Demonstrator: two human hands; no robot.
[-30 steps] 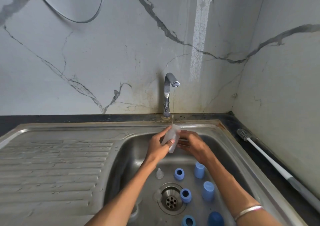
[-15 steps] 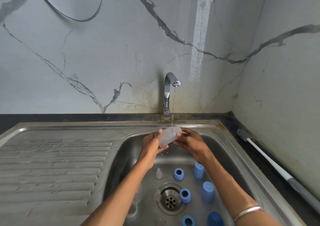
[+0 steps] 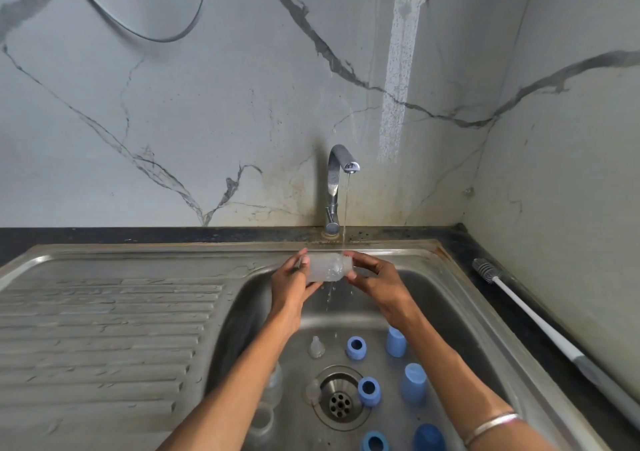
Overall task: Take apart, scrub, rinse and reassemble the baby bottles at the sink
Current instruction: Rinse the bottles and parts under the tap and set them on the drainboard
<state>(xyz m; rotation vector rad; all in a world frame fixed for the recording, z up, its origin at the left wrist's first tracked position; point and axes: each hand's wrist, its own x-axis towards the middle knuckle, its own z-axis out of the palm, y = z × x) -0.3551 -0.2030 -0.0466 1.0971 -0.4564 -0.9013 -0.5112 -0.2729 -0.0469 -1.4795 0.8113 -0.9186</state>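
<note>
A clear baby bottle [image 3: 327, 266] lies sideways under the running tap [image 3: 337, 187], with water dripping off it. My left hand [image 3: 291, 284] grips its base end and my right hand [image 3: 372, 279] pinches its neck end. In the sink basin [image 3: 457, 298] below lie several blue collars and caps, among them a ring [image 3: 356, 347], a cap [image 3: 396, 342] and another ring [image 3: 369, 391]. A clear teat [image 3: 316, 346] stands near the drain [image 3: 341, 398]. Two more clear bottles [image 3: 268, 402] lie partly hidden under my left forearm.
A ribbed steel drainboard [image 3: 104, 329] stretches to the left of the basin. A long white bottle brush [image 3: 540, 326] lies on the dark counter along the right wall. Marble-patterned walls close off the back and right side.
The bottle has turned from upright-tilted to lying sideways and has risen slightly under the stream. Both hands shifted to its two ends.
</note>
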